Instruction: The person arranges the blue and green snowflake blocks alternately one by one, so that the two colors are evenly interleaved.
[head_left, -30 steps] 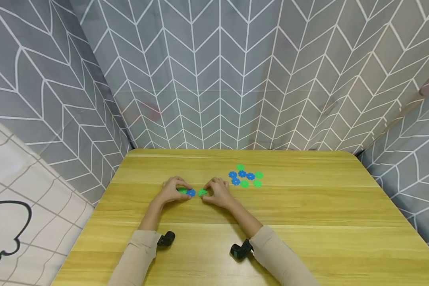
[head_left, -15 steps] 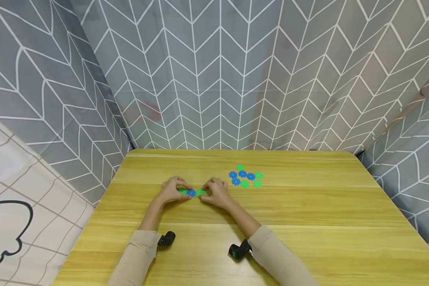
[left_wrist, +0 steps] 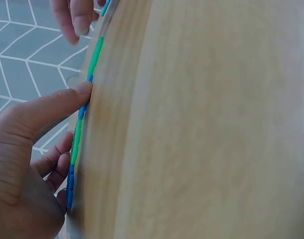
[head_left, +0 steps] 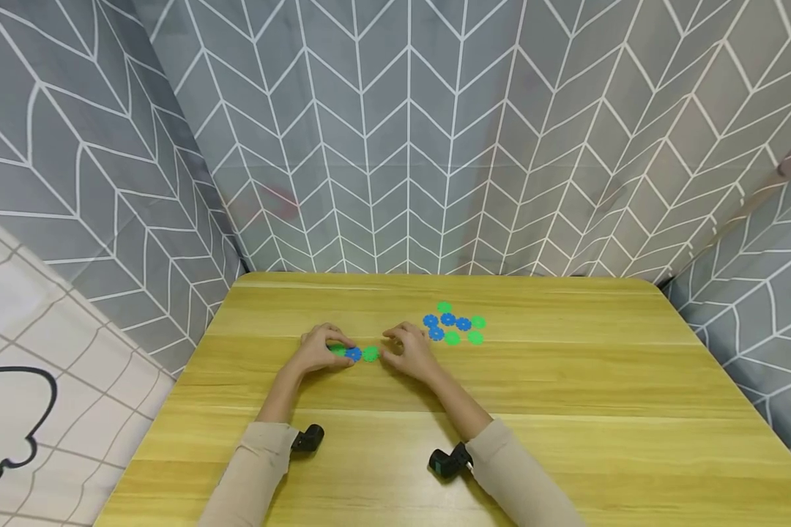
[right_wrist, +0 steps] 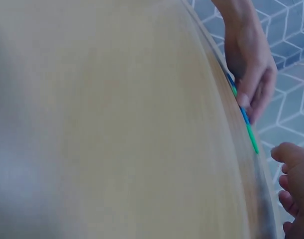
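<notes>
A row of thin, notch-edged plastic discs lies flat on the table. My left hand (head_left: 318,350) pinches a blue disc (head_left: 354,354) in it between thumb and forefinger. To the right of that disc, and touching it, is a green disc (head_left: 370,354). Under the left hand the row goes on with another green disc (left_wrist: 76,142) and, at its end, another blue disc (left_wrist: 70,186), both partly covered by the fingers. Just right of the row, my right hand (head_left: 411,354) hovers with thumb and forefinger apart, holding nothing.
Several loose blue discs (head_left: 448,320) and green discs (head_left: 475,337) lie in a cluster behind and right of the right hand on the wooden table (head_left: 567,410). A patterned grey curtain (head_left: 428,146) hangs at the table's far edge. A black wrist camera (head_left: 450,462) sits below the right sleeve.
The right hand slid the green disc left against the blue one, then let go and drew back to the right with its fingers spread. The left hand stayed in place.
</notes>
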{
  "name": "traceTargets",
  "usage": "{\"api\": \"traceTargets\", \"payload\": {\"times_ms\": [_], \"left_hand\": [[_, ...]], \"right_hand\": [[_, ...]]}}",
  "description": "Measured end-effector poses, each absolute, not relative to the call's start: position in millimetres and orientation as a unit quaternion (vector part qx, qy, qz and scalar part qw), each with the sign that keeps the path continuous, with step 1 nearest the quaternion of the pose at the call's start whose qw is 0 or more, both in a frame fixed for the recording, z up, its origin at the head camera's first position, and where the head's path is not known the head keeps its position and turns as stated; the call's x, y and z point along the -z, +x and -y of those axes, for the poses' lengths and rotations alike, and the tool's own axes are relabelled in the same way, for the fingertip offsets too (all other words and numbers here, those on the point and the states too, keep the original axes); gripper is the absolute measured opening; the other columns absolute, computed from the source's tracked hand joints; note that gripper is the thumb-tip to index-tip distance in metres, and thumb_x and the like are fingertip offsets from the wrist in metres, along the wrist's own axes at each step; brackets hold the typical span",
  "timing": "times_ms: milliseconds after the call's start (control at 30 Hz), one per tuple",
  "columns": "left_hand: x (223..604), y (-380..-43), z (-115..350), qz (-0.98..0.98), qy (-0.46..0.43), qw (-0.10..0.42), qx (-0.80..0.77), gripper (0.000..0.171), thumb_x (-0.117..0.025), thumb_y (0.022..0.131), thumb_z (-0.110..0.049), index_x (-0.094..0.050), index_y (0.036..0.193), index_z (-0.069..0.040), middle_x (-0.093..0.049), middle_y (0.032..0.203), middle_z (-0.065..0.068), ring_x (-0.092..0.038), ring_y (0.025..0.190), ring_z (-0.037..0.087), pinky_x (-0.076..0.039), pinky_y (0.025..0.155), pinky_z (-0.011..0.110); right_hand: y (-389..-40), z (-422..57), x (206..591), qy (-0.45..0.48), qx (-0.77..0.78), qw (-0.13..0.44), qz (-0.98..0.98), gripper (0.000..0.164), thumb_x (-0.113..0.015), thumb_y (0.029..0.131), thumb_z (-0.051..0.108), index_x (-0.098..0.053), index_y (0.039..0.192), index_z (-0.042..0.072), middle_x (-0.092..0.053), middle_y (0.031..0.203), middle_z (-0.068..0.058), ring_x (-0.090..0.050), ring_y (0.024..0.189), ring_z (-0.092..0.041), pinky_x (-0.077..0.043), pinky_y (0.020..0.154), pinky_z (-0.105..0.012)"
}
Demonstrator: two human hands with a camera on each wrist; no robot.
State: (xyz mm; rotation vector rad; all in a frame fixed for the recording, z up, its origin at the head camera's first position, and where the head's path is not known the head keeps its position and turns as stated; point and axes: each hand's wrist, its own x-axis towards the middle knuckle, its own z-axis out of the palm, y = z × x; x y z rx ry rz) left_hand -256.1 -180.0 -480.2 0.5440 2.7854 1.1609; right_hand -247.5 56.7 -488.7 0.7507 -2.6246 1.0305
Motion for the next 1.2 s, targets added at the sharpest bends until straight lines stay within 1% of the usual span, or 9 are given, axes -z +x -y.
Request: {"api": "traceTargets", "payload": {"times_ms": [100, 200, 300, 467, 700, 867, 967, 1100, 1200], "left_hand": [[479.8, -256.3, 180.3, -0.908, 0.178, 0.038, -0.377, 0.027, -0.081, 0.070, -0.023, -0.076, 0.094, -0.012, -0.057, 0.113, 0.015, -0.048, 0.108, 0.035, -0.020, 0.094, 0.060], [479.7, -256.2, 180.5, -0.908, 0.176, 0.038, -0.378, 0.027, -0.082, 0.069, -0.022, -0.076, 0.094, -0.012, -0.057, 0.113, 0.015, -0.048, 0.109, 0.036, -0.019, 0.094, 0.060], [480.5, -256.3, 180.8, -0.909, 0.178, 0.037, -0.376, 0.027, -0.082, 0.070, -0.023, -0.076, 0.094, -0.012, -0.057, 0.114, 0.016, -0.048, 0.109, 0.036, -0.019, 0.094, 0.061], [481.3, -256.7, 180.9, -0.908, 0.180, 0.034, -0.376, 0.027, -0.082, 0.069, -0.023, -0.076, 0.093, -0.012, -0.057, 0.114, 0.015, -0.048, 0.109, 0.035, -0.020, 0.094, 0.061], [480.5, -257.7, 180.4, -0.909, 0.182, 0.031, -0.373, 0.027, -0.082, 0.068, -0.023, -0.076, 0.093, -0.013, -0.057, 0.114, 0.016, -0.049, 0.109, 0.035, -0.021, 0.093, 0.060], [481.1, -257.7, 180.3, -0.909, 0.183, 0.032, -0.373, 0.026, -0.082, 0.069, -0.023, -0.076, 0.093, -0.013, -0.057, 0.115, 0.016, -0.048, 0.109, 0.037, -0.021, 0.092, 0.061], [482.1, -257.4, 180.2, -0.909, 0.183, 0.032, -0.372, 0.026, -0.082, 0.069, -0.023, -0.076, 0.093, -0.013, -0.057, 0.115, 0.017, -0.048, 0.110, 0.037, -0.021, 0.093, 0.061], [483.1, -257.1, 180.3, -0.909, 0.183, 0.030, -0.374, 0.026, -0.082, 0.069, -0.022, -0.076, 0.093, -0.013, -0.057, 0.115, 0.017, -0.048, 0.110, 0.037, -0.020, 0.093, 0.061], [483.3, -257.2, 180.5, -0.908, 0.182, 0.029, -0.376, 0.026, -0.082, 0.069, -0.022, -0.076, 0.092, -0.013, -0.057, 0.115, 0.016, -0.048, 0.109, 0.036, -0.020, 0.093, 0.061]], "right_hand": [[-251.7, -68.6, 486.4, 0.226, -0.351, 0.137, 0.898, 0.032, -0.072, 0.079, 0.019, -0.067, 0.105, 0.001, -0.061, 0.100, -0.012, -0.053, 0.093, -0.027, -0.026, 0.080, -0.045], [-256.5, -82.3, 484.5, 0.176, -0.351, 0.147, 0.908, 0.034, -0.071, 0.079, 0.020, -0.067, 0.106, 0.000, -0.060, 0.104, -0.015, -0.049, 0.100, -0.031, -0.025, 0.084, -0.051], [-261.5, -95.2, 484.1, 0.118, -0.341, 0.139, 0.922, 0.038, -0.070, 0.079, 0.024, -0.066, 0.108, 0.000, -0.058, 0.110, -0.018, -0.045, 0.107, -0.036, -0.023, 0.087, -0.056], [-268.9, -108.1, 485.4, 0.066, -0.304, 0.115, 0.943, 0.042, -0.066, 0.080, 0.033, -0.067, 0.109, 0.002, -0.054, 0.116, -0.021, -0.044, 0.108, -0.038, -0.025, 0.085, -0.055], [-274.2, -109.4, 486.6, 0.069, -0.280, 0.111, 0.951, 0.033, -0.063, 0.084, 0.029, -0.069, 0.106, 0.004, -0.056, 0.116, -0.020, -0.046, 0.107, -0.038, -0.026, 0.087, -0.056], [-274.7, -108.6, 486.7, 0.053, -0.275, 0.123, 0.952, 0.037, -0.064, 0.083, 0.031, -0.069, 0.107, 0.003, -0.055, 0.117, -0.021, -0.045, 0.105, -0.039, -0.027, 0.082, -0.054], [-274.1, -108.7, 486.6, 0.047, -0.276, 0.127, 0.952, 0.035, -0.065, 0.084, 0.031, -0.070, 0.106, 0.004, -0.054, 0.116, -0.021, -0.045, 0.102, -0.038, -0.027, 0.080, -0.052], [-272.2, -108.8, 486.1, 0.078, -0.282, 0.119, 0.949, 0.029, -0.065, 0.085, 0.029, -0.072, 0.105, 0.008, -0.056, 0.115, -0.019, -0.045, 0.102, -0.037, -0.027, 0.079, -0.051], [-271.8, -108.3, 484.8, 0.098, -0.285, 0.109, 0.947, 0.031, -0.066, 0.085, 0.030, -0.071, 0.107, 0.010, -0.055, 0.118, -0.018, -0.044, 0.105, -0.038, -0.027, 0.081, -0.052]]}}
